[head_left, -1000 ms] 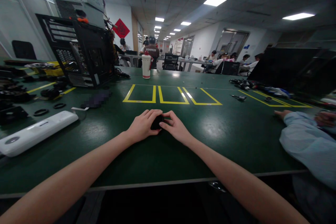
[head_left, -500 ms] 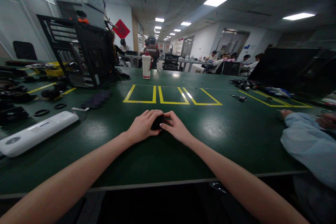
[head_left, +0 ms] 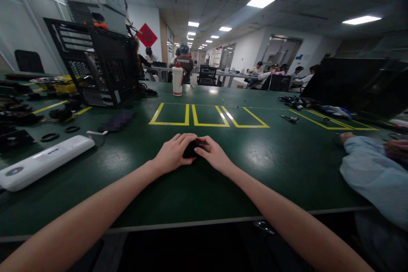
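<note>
A small black object (head_left: 190,149) is between my two hands, low over the green table (head_left: 204,195). My left hand (head_left: 174,151) wraps round its left side, with the thumb below and the fingers over the top. From the right, my right hand (head_left: 214,154) grips it with thumb and fingertips. The fingers hide much of the object, and its exact kind cannot be made out. Beyond the hands, yellow tape outlines (head_left: 210,125) mark the table.
A white power strip (head_left: 47,161) and black rings (head_left: 50,137) lie left, near a black computer case (head_left: 108,68). A white cup (head_left: 177,80) stands behind the tape. At right are a screwdriver-like tool (head_left: 290,119) and another person's sleeve (head_left: 369,165).
</note>
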`<state>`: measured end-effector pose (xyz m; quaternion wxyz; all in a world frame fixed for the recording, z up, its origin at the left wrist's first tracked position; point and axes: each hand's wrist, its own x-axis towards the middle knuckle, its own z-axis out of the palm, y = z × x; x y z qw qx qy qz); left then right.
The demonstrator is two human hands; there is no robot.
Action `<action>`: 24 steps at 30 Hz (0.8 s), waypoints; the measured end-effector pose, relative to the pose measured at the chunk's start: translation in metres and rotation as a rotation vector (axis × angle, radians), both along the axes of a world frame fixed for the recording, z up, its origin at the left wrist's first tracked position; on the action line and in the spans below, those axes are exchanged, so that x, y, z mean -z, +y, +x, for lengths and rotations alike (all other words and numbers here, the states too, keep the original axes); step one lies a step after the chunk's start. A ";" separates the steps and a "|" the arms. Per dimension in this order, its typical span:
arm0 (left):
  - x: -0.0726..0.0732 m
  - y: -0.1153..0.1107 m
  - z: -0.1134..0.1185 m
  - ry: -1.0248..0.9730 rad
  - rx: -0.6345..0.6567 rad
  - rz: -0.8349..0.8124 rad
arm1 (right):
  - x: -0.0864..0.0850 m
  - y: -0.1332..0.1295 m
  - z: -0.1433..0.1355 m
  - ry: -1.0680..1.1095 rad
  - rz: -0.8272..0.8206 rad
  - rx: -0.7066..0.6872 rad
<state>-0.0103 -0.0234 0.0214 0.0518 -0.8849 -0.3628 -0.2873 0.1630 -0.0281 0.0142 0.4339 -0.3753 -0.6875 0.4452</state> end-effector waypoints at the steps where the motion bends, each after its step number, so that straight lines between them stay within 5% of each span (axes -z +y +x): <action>1: 0.000 0.000 0.000 0.001 -0.003 -0.001 | 0.000 0.000 0.000 0.014 -0.003 -0.011; 13: 0.001 0.002 0.001 -0.018 -0.001 0.004 | 0.001 -0.001 -0.001 0.009 0.106 0.024; 24: 0.001 0.000 0.000 -0.011 -0.001 -0.016 | 0.001 -0.004 -0.001 0.025 0.045 -0.017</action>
